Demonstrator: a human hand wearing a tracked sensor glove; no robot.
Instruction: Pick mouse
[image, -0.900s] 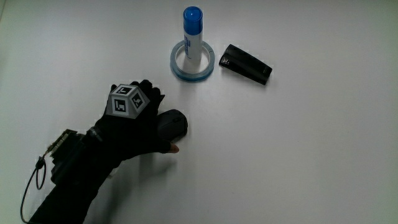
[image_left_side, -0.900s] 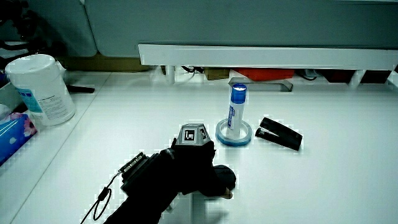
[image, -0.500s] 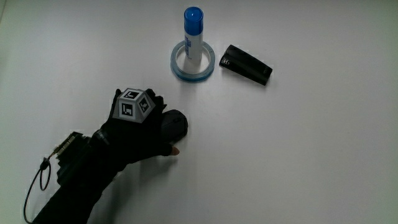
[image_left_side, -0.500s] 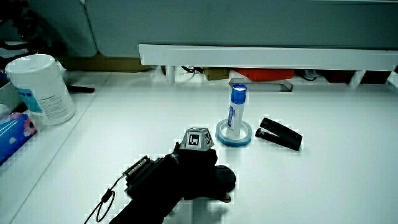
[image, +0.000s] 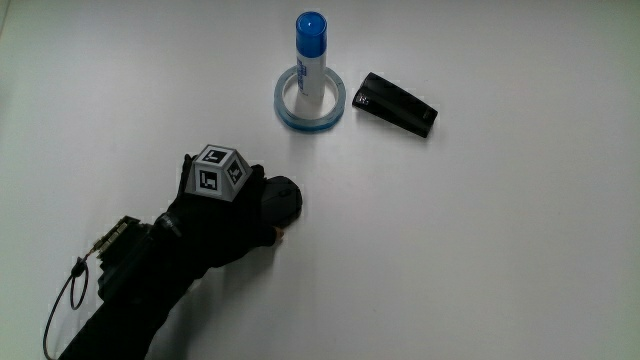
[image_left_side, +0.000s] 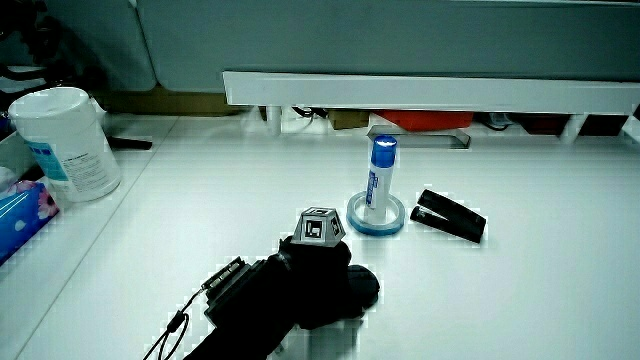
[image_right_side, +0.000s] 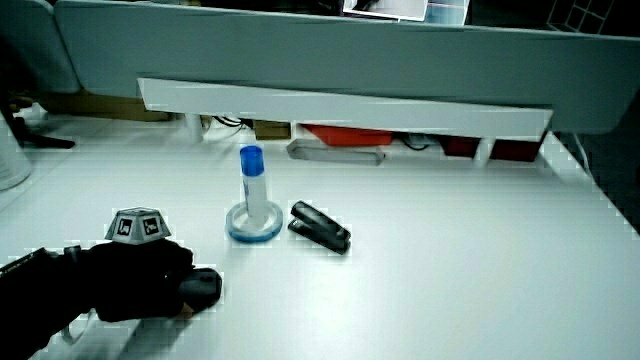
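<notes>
The main view looks straight down, close over the white surface (image: 480, 250), taking in only a narrow patch of it. Both side views sit low on the person's side, looking forward and down toward the low partition (image_left_side: 430, 90) (image_right_side: 340, 105). All three share the blue-capped tube (image: 310, 55) (image_left_side: 380, 180) (image_right_side: 252, 185) standing in its tape ring (image: 284, 108).

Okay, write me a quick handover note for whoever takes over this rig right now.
Hand: closed over the mouse, grip wrapped around it.
Mouse: on the table, nearer the person than the tape ring with the blue-capped tube standing in it; black stapler beside the ring.
Done: reach and grasp.
Left: lift the mouse; no lift is visible in any view.
</notes>
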